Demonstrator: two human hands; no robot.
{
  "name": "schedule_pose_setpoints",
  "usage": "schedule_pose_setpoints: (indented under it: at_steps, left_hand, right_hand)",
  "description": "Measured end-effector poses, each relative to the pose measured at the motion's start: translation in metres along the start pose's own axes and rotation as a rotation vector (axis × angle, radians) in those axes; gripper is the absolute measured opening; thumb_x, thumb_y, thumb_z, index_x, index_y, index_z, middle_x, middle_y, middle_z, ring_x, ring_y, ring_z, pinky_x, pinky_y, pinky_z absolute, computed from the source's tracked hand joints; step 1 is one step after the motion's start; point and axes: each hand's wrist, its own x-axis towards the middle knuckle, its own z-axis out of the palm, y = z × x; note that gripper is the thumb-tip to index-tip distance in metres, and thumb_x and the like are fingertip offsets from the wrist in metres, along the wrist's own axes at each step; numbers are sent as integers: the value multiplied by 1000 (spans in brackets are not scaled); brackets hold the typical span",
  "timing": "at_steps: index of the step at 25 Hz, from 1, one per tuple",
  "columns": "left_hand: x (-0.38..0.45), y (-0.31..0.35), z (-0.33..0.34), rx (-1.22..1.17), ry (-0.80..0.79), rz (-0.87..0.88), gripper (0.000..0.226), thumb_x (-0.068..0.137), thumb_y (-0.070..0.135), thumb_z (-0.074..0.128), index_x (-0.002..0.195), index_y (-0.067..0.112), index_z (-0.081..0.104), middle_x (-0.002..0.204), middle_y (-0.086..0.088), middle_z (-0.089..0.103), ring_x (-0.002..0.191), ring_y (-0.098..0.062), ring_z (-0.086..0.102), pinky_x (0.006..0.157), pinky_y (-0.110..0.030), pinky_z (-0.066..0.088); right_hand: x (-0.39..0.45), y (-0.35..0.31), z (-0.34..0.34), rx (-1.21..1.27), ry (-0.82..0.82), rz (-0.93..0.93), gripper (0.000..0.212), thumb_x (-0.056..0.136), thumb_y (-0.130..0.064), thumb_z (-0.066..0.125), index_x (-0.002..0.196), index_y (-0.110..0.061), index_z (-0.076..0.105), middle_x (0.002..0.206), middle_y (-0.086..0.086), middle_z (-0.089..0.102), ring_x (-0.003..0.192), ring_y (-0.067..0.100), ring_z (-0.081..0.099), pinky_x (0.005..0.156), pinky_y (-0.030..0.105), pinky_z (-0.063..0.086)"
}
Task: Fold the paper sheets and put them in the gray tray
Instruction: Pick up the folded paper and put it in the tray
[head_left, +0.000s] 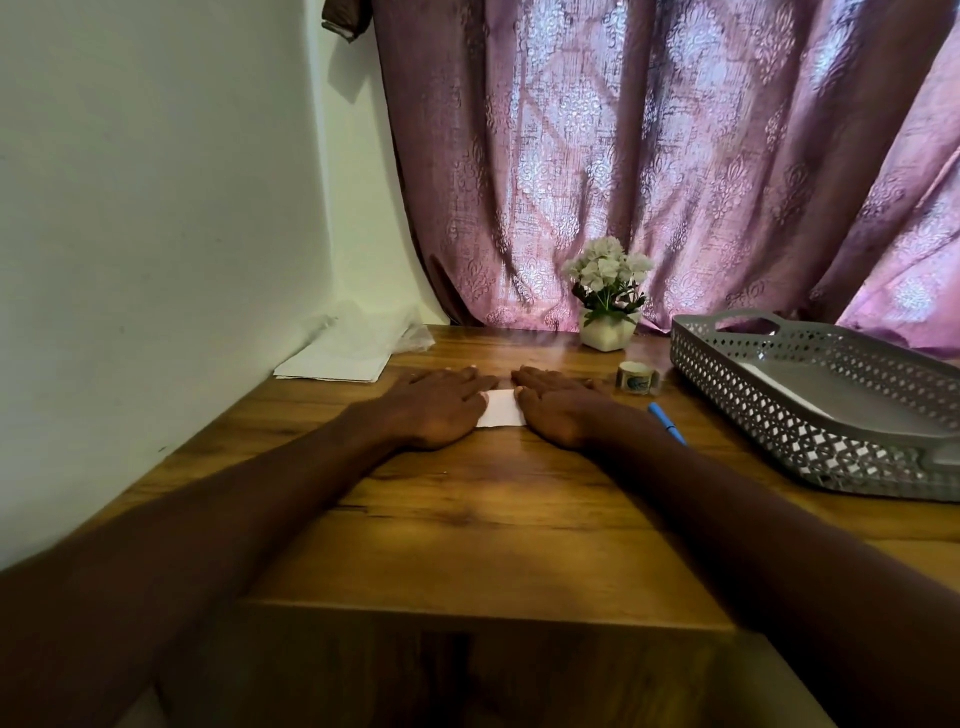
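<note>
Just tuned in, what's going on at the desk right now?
A person is pressing a folded paper flat on the wooden table, the left hand and right hand lying flat on its two ends. A stack of paper sheets waits by the wall at the far left. The gray tray sits to the right, with something white already inside. A blue pen and a roll of tape lie between.
</note>
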Motion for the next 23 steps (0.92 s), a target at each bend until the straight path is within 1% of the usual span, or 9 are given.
schedule_pose_setpoints:
  at_steps: [6, 9, 11, 13, 14, 16, 19, 21, 23]
  left_hand:
    - [-30, -12, -2, -21, -18, -64, 62, 107, 59, 15, 164, 37, 8, 174, 9, 1, 160, -17, 4, 127, -54, 6]
    - [-45, -10, -1, -19, -4, -134, 68, 105, 65, 16, 165, 33, 10, 174, 7, 3, 160, -15, 5, 127, -53, 6]
    - [-53, -2, -2, -14, 87, -161, 67, 103, 67, 23, 160, 32, 31, 170, 1, 24, 156, -21, 25, 125, -52, 18]
    - [-61, 6, -5, 94, 324, -207, 59, 97, 68, 38, 133, 28, 63, 143, -3, 60, 130, -26, 55, 109, -46, 40]
    - [-64, 10, -8, 155, 432, -219, 53, 94, 66, 45, 117, 26, 70, 127, -2, 67, 116, -26, 62, 99, -43, 45]
    - [-66, 15, -9, 181, 514, -198, 41, 93, 57, 52, 101, 22, 71, 111, -3, 70, 103, -26, 65, 90, -40, 47]
    - [-67, 14, -11, 92, 525, -156, 24, 95, 40, 53, 93, 22, 68, 103, -3, 73, 97, -26, 67, 87, -38, 45]
    - [-66, 10, -11, 10, 553, -145, 17, 95, 33, 53, 85, 23, 62, 99, -4, 73, 96, -27, 66, 83, -37, 45]
    - [-64, 5, -8, -78, 573, -167, 21, 95, 33, 53, 86, 20, 66, 96, -3, 73, 93, -27, 67, 82, -36, 50]
  right_hand:
    - [-4, 2, -2, 19, 25, 18, 63, 106, -56, 12, 164, -31, 13, 173, -7, 3, 159, 20, 5, 124, 61, 2]
    - [-15, 0, -2, 22, 170, 51, 62, 105, -58, 27, 160, -29, 29, 171, 0, 17, 157, 25, 16, 121, 60, 11]
    - [-27, -5, -4, -108, 434, 62, 48, 100, -45, 45, 141, -22, 54, 151, 9, 46, 141, 32, 39, 112, 53, 31]
    - [-37, -18, -6, -186, 624, 19, 31, 95, -34, 51, 118, -20, 67, 122, 8, 60, 118, 32, 53, 95, 46, 41]
    - [-42, -27, -6, -151, 648, -5, 30, 95, -35, 49, 112, -22, 69, 114, 7, 63, 111, 31, 57, 88, 44, 43]
    - [-46, -46, -3, -10, 535, -2, 41, 96, -49, 39, 124, -30, 64, 119, 7, 66, 111, 33, 62, 86, 44, 46]
    - [-40, -61, 4, 58, 199, 99, 65, 94, -63, 23, 154, -37, 29, 156, 7, 44, 140, 36, 43, 111, 63, 28]
    - [-34, -59, 2, 39, 85, 112, 69, 94, -60, 17, 158, -34, 21, 167, 4, 26, 151, 34, 26, 116, 70, 10]
    - [-26, -54, -4, 82, 27, 94, 66, 100, -52, 17, 161, -27, 18, 171, 3, 14, 156, 33, 13, 119, 66, 5]
